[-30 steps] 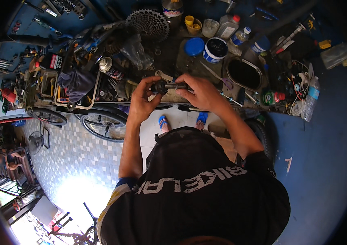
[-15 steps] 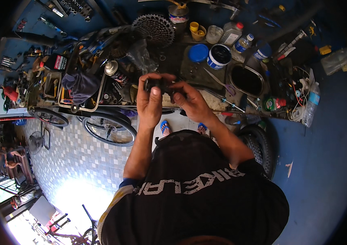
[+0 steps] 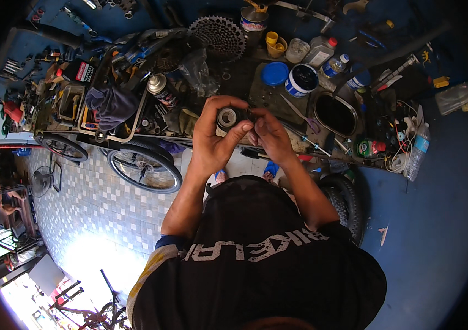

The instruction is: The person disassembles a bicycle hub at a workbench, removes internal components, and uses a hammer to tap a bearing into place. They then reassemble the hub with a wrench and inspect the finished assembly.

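Note:
My left hand [image 3: 214, 137] wraps around a short black cylindrical bicycle part [image 3: 227, 117] with a pale round end that faces me. My right hand [image 3: 267, 135] meets it from the right, fingertips pinching at the part's right side. Both hands are held together above the front edge of a cluttered workbench [image 3: 278, 99]. What the right fingertips touch is hidden.
The workbench carries a sprocket cassette [image 3: 217, 36], a spray can [image 3: 162, 91], an open tub of dark grease [image 3: 302, 80] with its blue lid [image 3: 275, 73], bottles and hand tools. Bicycle wheels [image 3: 143, 168] lean below the bench on the left; a tyre [image 3: 344, 201] is on the right.
Both hands have drawn closer together and nearer to me, with the black part turned so its pale end faces up. The view has shifted slightly.

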The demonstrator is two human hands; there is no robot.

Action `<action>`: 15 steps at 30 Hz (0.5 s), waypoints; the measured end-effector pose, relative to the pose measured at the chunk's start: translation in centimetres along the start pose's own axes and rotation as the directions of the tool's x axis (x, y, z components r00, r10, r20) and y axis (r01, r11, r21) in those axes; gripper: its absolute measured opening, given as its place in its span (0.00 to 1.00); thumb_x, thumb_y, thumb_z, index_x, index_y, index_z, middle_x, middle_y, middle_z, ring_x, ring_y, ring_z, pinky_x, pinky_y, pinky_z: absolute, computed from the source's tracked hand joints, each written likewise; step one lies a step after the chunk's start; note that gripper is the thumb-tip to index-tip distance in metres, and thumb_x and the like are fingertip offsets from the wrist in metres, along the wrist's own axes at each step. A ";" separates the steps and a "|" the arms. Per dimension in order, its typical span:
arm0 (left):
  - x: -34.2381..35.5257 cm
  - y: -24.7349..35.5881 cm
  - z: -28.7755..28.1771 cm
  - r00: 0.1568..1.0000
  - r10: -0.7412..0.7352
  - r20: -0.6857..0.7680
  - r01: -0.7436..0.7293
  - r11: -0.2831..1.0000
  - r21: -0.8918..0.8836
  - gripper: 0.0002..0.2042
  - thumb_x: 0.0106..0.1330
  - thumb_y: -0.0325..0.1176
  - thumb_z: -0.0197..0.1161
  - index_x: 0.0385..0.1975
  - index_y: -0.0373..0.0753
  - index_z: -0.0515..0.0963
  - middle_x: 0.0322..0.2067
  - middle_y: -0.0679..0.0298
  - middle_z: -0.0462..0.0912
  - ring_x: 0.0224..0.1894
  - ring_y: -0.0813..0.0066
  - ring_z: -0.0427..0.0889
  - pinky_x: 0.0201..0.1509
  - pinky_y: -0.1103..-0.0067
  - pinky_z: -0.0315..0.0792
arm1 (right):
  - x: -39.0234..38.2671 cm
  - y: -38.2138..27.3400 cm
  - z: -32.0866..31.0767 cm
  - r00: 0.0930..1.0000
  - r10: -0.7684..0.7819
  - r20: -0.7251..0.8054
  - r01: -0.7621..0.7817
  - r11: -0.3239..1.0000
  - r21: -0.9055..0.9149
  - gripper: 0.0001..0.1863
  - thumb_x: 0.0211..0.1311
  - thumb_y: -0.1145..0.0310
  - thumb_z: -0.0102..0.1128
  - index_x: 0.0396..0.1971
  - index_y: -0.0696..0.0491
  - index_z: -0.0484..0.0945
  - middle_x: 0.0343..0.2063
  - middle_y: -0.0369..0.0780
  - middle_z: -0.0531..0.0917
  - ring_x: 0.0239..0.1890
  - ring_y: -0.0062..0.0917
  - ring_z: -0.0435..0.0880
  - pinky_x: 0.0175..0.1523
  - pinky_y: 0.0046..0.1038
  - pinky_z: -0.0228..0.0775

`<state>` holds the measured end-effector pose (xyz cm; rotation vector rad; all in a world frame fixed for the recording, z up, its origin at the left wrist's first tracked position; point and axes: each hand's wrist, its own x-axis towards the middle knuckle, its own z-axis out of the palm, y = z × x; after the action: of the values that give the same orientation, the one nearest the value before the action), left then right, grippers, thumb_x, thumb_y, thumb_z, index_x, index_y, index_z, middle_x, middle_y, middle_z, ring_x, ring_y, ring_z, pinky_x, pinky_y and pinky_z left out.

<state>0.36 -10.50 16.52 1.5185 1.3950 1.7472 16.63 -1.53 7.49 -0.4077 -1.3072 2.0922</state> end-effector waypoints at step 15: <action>-0.2 -0.9 0.6 0.996 -0.087 0.029 0.092 0.919 -0.384 0.13 0.78 0.34 0.64 0.54 0.34 0.74 0.47 0.60 0.83 0.50 0.76 0.81 0.57 0.77 0.75 | -0.2 -2.1 1.7 0.990 0.026 0.139 -0.032 0.999 0.041 0.21 0.84 0.54 0.52 0.57 0.57 0.77 0.27 0.27 0.72 0.28 0.10 0.66 0.34 0.19 0.58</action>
<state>0.76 -10.07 15.56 1.2294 1.0178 1.8207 16.56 -2.20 10.11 -0.2679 -1.3389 2.2032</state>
